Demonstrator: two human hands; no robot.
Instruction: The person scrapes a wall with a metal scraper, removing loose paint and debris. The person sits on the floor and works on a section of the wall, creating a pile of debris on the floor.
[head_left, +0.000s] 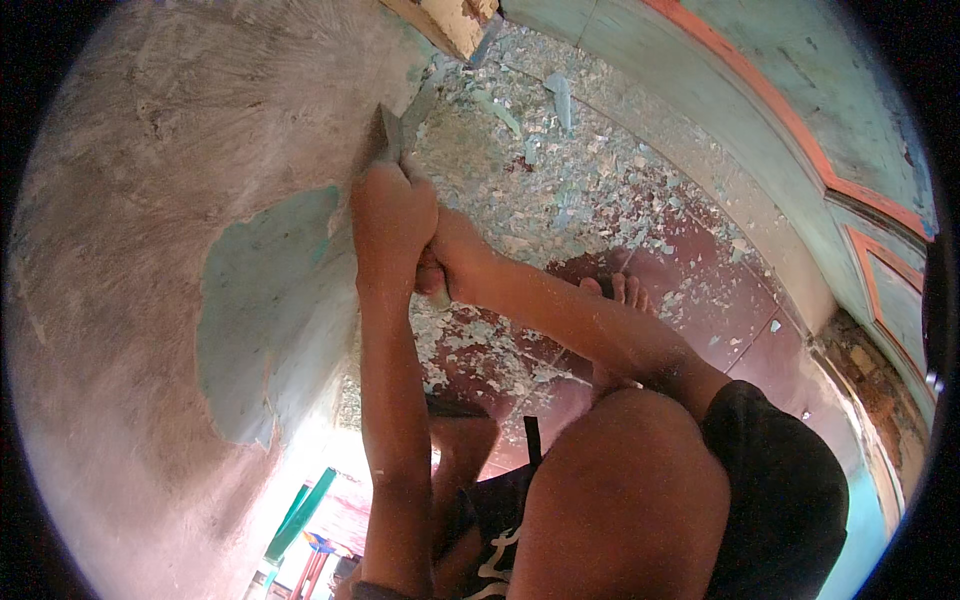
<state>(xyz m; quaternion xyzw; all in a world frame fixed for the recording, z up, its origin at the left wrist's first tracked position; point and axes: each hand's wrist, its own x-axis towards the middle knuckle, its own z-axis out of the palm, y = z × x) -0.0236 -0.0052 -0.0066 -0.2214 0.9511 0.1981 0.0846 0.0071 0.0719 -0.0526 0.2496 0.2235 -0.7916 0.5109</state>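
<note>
My left hand (394, 199) is closed on a scraper (385, 135) near its metal blade, which lies against the bared plaster wall (172, 127). Just to the right and lower, my right hand (454, 251) is wrapped around the same tool's rear part; a pale handle end shows beneath it. The fingers of both hands are partly hidden. On the wall, left of my forearms, a patch of pale green paint (262, 300) remains, with ragged edges and stripped plaster around it.
Paint flakes (555, 195) cover much of the red tiled floor (750, 330). A chipped wooden post or frame end (457, 26) juts in at the top. Green panelling with orange trim (795, 142) curves along the right. My bent knee (622, 487) and bare foot (626, 289) are close by.
</note>
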